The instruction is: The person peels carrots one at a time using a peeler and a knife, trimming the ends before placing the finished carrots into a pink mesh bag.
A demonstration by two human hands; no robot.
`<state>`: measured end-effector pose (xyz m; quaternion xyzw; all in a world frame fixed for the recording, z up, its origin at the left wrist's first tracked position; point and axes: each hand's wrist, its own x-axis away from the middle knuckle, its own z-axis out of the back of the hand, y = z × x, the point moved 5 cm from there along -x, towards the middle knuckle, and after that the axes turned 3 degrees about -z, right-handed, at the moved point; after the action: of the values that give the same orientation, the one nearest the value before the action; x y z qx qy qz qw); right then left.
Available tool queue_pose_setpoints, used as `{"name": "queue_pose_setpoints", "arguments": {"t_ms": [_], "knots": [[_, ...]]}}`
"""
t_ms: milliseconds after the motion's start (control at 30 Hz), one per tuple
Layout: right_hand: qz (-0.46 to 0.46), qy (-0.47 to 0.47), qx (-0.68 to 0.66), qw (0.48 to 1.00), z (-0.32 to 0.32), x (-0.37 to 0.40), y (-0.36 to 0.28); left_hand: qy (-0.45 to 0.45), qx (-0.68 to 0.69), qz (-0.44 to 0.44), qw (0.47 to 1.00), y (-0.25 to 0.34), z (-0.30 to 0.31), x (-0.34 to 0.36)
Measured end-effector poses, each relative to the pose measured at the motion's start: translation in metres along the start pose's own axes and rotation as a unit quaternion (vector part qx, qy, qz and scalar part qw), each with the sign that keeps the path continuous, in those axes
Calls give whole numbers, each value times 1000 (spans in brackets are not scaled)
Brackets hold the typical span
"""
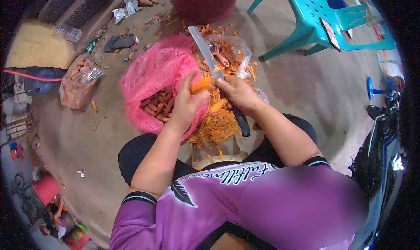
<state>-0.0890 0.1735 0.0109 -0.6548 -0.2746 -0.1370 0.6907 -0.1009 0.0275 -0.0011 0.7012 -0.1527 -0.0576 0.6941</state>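
In the head view my right hand (pixel 239 94) is closed around a long knife (pixel 204 48), its blade pointing up and away and its black handle showing below the palm. My left hand (pixel 188 102), slightly blurred, holds a peeled orange root (pixel 202 85) beside the blade. A second peeled orange piece (pixel 218 105) shows just under my right hand. Below both hands lies a heap of cut orange strips (pixel 214 129). To the left, a pink mesh sack (pixel 151 66) stands open with reddish unpeeled roots (pixel 158 106) inside. Beyond the hands, a pink-handled peeler (pixel 222 58) rests among peelings on clear plastic.
A red tub (pixel 203 2) stands at the top and a teal plastic chair (pixel 306 18) at upper right. On the left are a filled plastic bag (pixel 78 81), a dark sandal (pixel 119 43) and a clear bottle (pixel 68 33). A motorcycle (pixel 380 158) is at right; another person (pixel 61 219) is at lower left.
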Motion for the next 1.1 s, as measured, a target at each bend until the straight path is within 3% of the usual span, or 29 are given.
{"name": "queue_pose_setpoints", "arguments": {"t_ms": [67, 133, 300, 433, 533, 600, 733, 800, 833, 900, 1000, 1033, 1100], "knots": [[-50, -36, -48, 997, 1, 2, 3, -37, -183, -91, 978, 16, -5, 4], [8, -25, 73, 997, 3, -2, 3, -39, -316, -139, 938, 35, -10, 8], [165, 54, 214, 961, 5, 2, -7, -15, -380, -120, 917, 30, -7, 11], [163, 54, 275, 946, -1, 9, -14, 9, -420, -131, 898, 35, -7, 15], [129, 14, 279, 951, -5, 10, -16, 6, -411, -130, 902, 29, -4, 16], [106, -5, 304, 947, -8, 11, -16, -27, -431, -78, 898, 26, -3, 16], [170, -1, 304, 937, -10, 8, -10, -138, -420, 76, 894, 25, -2, 16], [234, 19, 302, 924, -12, 8, -10, -150, -383, 121, 904, 20, -1, 20], [222, 8, 317, 922, -13, 8, -10, -156, -363, 143, 907, 18, 0, 21], [198, -16, 347, 916, -15, 10, -13, -200, -341, 97, 913, 23, -4, 22], [244, -25, 423, 872, -23, 15, -15, -254, -346, 2, 903, 4, -6, 25], [228, -26, 398, 888, -23, 13, -13, -270, -354, -33, 895, 6, -12, 24], [194, -26, 345, 918, -25, 7, -6, -273, -186, 152, 932, 1, -10, 25]]}}
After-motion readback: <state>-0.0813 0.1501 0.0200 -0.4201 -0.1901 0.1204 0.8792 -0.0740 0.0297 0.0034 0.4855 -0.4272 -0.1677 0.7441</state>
